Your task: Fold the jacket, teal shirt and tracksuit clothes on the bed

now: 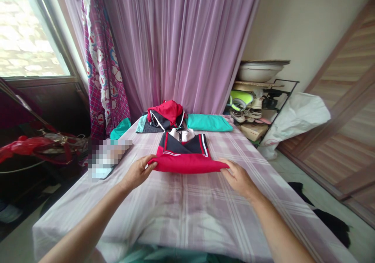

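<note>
A red and dark navy jacket (187,163) with white stripes lies partly folded on the bed. Its red near part is lifted and stretched between both hands. My left hand (140,172) pinches the left corner of that red edge, thumb on top. At the right corner, my right hand (236,177) grips the same edge between thumb and fingers. The jacket's white-lined collar points away from me, and navy sleeves with white stripes lie folded across its middle. What lies beneath the raised red part is hidden.
Behind the jacket are a crumpled red and navy garment (168,113) and a folded teal cloth (209,122). A plaid sheet (181,208) covers the bed. A shoe rack (254,106) and white bag (295,118) stand right; a blurred item (109,159) lies left.
</note>
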A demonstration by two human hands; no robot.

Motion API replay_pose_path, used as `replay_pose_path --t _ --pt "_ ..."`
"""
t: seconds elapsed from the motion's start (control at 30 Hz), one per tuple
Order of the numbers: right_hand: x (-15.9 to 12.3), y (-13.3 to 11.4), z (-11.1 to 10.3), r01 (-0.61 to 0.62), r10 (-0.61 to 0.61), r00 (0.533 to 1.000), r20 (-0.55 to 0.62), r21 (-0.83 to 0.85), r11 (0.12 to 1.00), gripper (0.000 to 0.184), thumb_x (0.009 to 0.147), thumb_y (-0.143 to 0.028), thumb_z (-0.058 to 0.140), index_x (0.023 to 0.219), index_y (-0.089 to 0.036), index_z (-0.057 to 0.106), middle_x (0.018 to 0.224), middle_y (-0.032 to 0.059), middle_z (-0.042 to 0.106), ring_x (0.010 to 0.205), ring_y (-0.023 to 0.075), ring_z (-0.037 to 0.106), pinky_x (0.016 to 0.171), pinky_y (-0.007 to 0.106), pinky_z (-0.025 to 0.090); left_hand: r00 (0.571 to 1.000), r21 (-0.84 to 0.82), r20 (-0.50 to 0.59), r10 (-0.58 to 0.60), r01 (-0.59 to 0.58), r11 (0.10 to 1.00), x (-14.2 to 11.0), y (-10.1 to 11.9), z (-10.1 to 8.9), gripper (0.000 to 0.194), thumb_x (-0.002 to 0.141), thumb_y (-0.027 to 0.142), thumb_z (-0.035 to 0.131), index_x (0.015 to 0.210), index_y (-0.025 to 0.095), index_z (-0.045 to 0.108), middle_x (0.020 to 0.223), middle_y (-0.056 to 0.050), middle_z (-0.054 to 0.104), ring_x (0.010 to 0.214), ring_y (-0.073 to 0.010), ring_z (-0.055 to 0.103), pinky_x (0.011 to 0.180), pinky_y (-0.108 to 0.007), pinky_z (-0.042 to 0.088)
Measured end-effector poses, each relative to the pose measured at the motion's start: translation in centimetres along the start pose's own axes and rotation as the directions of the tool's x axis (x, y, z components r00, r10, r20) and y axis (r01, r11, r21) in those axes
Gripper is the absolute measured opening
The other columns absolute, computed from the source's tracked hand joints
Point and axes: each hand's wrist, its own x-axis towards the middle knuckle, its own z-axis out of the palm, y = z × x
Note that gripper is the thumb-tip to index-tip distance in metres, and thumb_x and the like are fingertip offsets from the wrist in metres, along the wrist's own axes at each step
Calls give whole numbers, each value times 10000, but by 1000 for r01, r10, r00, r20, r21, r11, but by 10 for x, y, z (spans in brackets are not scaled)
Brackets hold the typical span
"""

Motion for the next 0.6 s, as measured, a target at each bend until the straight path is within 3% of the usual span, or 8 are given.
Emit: replay_pose_path --t 0.13,0.27,0.37,0.43,0.5,0.6 --pt "-5 -20 -17 -138 140 990 -33 64 988 368 895 -415 409 1056 -201 662 956 103 745 927 256 676 807 336 510 998 -57 -27 -59 58 997 -11 19 -12 429 929 536 353 977 211 630 769 -7 676 694 -159 608 687 -255 476" --pt "7 -31 -14 -189 187 974 -128 -5 982 359 925 -467 369 881 -226 630 760 84 703 758 238 643 701 307 453 974 -76 -148 -169 160 984 -9 24 -14 477 919 573 357 998 202 646 752 -9 672 711 -174 604 664 -261 458" --pt "46 -33 0 -246 221 955 -196 -114 962 357 951 -434 348 858 -218 617 759 98 696 762 236 636 688 298 411 943 -61 -242 -229 221 973 24 18 -11 470 919 562 363 976 195 651 809 -21 700 796 -202 630 704 -278 463" --pt "79 -33 11 -345 308 927 -215 -166 924 354 970 -376 336 962 -184 633 866 127 718 837 243 650 706 295 400 927 -37 -228 -298 297 954 55 11 -8 433 931 514 369 968 186 650 868 -45 720 856 -222 649 743 -294 466" --pt "105 -31 24 -463 431 882 -190 -175 869 380 987 -337 327 1160 -145 605 1048 154 721 943 245 656 739 293 400 895 15 -188 -405 415 910 84 3 -3 386 935 451 400 1034 169 644 975 -90 731 937 -246 659 792 -315 463" --pt "121 -24 47 -544 536 839 -97 -174 821 445 984 -367 395 1334 -121 520 1226 169 678 1027 252 651 761 293 408 851 55 -155 -502 515 856 112 -7 10 407 915 401 464 1186 128 595 1078 -153 721 969 -274 665 807 -342 466"
